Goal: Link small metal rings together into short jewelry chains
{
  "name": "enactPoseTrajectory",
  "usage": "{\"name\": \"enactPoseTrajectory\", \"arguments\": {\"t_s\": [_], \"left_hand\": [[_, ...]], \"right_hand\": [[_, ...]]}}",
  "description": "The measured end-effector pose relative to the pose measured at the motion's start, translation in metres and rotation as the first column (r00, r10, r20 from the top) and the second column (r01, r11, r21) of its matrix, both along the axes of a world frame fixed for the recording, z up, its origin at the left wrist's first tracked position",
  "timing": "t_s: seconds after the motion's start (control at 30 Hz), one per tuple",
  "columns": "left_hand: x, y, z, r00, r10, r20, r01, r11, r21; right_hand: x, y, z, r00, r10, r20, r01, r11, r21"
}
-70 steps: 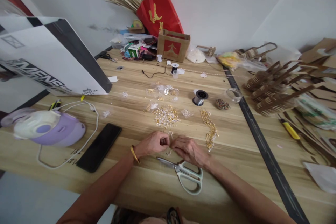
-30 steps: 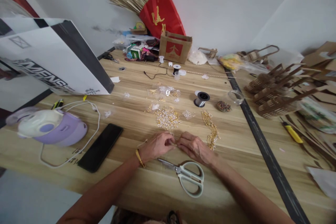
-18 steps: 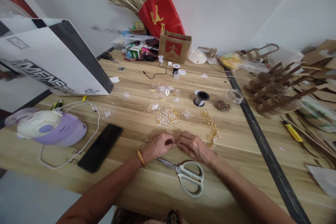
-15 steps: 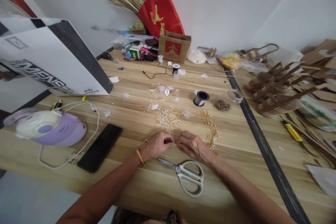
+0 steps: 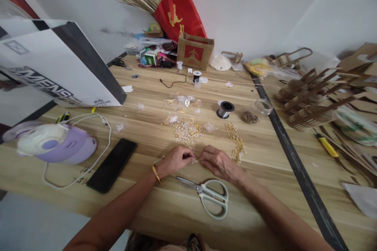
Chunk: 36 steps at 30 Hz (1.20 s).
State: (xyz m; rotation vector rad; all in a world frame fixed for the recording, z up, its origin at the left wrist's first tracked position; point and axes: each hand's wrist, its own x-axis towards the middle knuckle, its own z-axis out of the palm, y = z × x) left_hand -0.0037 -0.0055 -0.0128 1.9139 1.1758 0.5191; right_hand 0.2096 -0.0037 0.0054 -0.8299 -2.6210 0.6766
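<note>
My left hand (image 5: 178, 159), with a gold bracelet at the wrist, is closed in a pinch on a thin beaded strand (image 5: 195, 160). Opposite it, my right hand (image 5: 216, 160) pinches the strand's other side, the fingertips a small gap apart. Fingers hide most of the strand; a bit shows beside the left wrist. Just beyond the hands lies a pile of clear and gold beads (image 5: 188, 130). Gold bead chains (image 5: 235, 143) rest right of my right hand. Scissors with pale green handles (image 5: 213, 199) lie on the table below the hands.
A black phone (image 5: 112, 165) and a purple-white bottle (image 5: 59, 143) with a white cable are on the left. A wire spool (image 5: 225, 110), a heap of mixed beads (image 5: 250, 117) and a glass jar (image 5: 264, 107) stand right of centre. Woven baskets (image 5: 306, 102) sit far right.
The fingertips of my two hands have drawn slightly apart, and a little more of the strand shows between them. The things on the table have not moved.
</note>
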Motion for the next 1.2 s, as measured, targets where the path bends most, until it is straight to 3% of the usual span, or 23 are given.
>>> {"name": "enactPoseTrajectory", "arguments": {"t_s": [0.3,0.57,0.93,1.2], "left_hand": [[0.0005,0.0014,-0.0075,0.998,0.019,0.061,-0.018,1.000,-0.014],[0.0010,0.0017,-0.0035,0.993,0.026,0.115,-0.018,0.997,-0.070],[0.0009,0.0009,-0.0028,0.998,0.023,0.058,-0.020,0.998,-0.051],[0.0030,-0.0003,-0.0036,0.996,0.060,0.071,-0.057,0.997,-0.042]], "right_hand": [[-0.0017,0.0003,-0.0015,0.999,0.013,-0.046,-0.014,1.000,-0.015],[-0.0087,-0.0046,-0.0072,0.990,0.010,-0.142,-0.024,0.995,-0.099],[-0.0056,-0.0025,-0.0031,0.998,0.056,-0.003,-0.056,0.998,-0.006],[-0.0012,0.0004,-0.0015,0.999,0.036,-0.014,-0.036,0.999,0.000]]}}
